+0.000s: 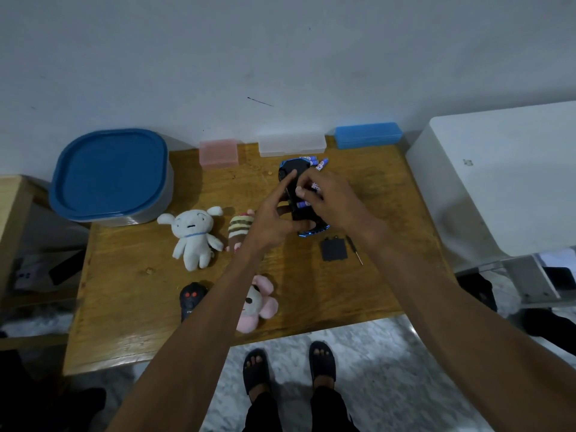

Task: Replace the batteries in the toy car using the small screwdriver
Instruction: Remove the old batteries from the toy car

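At the near edge of the wooden table (131, 307) lie a black remote control (190, 299) and, just right of it, a pink plush toy (260, 304) partly hidden by the person's left forearm. Further in sit a white plush figure (193, 233) and a striped plush (238, 232). To the right, a black battery cover (334, 249) lies flat, with the small screwdriver (354, 249) just beside it, in neither hand.

Beyond these, the toy car (296, 194) lies upside down on the table, blue trim showing at both ends. The left hand (277, 219) steadies it, thumb and fingers spread against its underside and near end. The right hand (327, 194) is over the car, fingertips pinching a battery (315, 186) above the open compartment; another battery (303, 204) sits in the car under that hand. Loose batteries (313, 159) lie on the table at the car's far end.

Along the wall stand a pink box (218, 152), a clear box (293, 145) and a blue box (367, 135). A large blue-lidded container (109, 173) sits at the far left.
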A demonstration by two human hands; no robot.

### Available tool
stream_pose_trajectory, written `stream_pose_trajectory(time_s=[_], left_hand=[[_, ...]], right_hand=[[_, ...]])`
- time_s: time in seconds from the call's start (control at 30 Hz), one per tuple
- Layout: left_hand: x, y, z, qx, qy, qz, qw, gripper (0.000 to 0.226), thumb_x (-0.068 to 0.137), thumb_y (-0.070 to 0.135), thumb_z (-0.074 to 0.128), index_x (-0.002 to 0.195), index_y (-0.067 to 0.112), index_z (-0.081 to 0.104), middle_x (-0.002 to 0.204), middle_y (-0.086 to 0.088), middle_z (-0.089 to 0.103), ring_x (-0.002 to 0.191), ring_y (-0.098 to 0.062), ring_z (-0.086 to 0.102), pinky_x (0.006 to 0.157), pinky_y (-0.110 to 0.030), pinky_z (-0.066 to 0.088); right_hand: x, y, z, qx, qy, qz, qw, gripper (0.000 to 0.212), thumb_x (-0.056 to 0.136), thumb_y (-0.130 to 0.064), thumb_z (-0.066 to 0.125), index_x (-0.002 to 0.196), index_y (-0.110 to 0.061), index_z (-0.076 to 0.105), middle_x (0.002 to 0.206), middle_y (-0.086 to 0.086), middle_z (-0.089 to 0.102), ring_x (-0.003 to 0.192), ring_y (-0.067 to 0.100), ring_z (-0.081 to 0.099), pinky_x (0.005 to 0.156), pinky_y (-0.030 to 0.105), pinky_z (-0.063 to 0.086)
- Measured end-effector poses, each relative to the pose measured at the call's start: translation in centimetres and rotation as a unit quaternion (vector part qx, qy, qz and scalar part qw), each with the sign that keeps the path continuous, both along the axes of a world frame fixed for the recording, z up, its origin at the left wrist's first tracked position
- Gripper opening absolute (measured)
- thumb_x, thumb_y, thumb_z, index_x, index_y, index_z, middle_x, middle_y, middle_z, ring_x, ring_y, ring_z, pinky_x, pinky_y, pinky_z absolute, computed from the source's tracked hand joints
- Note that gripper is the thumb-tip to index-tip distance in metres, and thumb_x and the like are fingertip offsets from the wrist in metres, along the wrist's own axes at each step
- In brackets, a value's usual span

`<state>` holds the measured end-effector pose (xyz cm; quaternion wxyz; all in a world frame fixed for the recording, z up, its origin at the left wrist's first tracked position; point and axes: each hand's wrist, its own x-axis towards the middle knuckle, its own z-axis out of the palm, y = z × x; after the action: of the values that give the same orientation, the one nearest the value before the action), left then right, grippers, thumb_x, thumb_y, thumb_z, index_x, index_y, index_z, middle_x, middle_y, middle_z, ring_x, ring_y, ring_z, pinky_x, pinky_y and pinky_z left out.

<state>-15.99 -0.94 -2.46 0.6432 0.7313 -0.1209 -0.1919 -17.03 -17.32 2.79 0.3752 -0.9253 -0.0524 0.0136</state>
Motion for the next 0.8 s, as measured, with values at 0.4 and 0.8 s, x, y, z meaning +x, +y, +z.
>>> stream_pose_trajectory(time_s=[0.4, 0.8], left_hand=[[0.0, 0.5, -0.1, 0.004, 0.010, 0.009, 1.000, 0.107, 0.070, -0.002, 0.088, 0.155, 0.034, 0.034, 0.150, -0.005, 0.048, 0.117, -0.012, 0.062, 0.078, -0.019, 0.057], [-0.6, -0.5, 0.1, 0.002, -0.027, 0.034, 0.999, 0.106, 0.069, -0.003, 0.088, 0.156, 0.026, 0.035, 0.144, -0.001, 0.055, 0.110, 0.007, 0.062, 0.080, -0.014, 0.054]], right_hand=[[-0.8, -0.7, -1.1, 0.049, 0.017, -0.230, 0.972, 0.042, 0.097, -0.049, 0.058, 0.066, -0.021, 0.054, 0.062, -0.009, 0.054, 0.055, 0.003, 0.050, 0.051, 0.019, 0.036], [-1.9, 1.6, -1.6, 0.018, 0.014, -0.307, 0.951, 0.014, 0.087, -0.028, 0.077, 0.088, -0.014, 0.078, 0.077, -0.002, 0.068, 0.067, 0.011, 0.061, 0.053, 0.022, 0.047]])
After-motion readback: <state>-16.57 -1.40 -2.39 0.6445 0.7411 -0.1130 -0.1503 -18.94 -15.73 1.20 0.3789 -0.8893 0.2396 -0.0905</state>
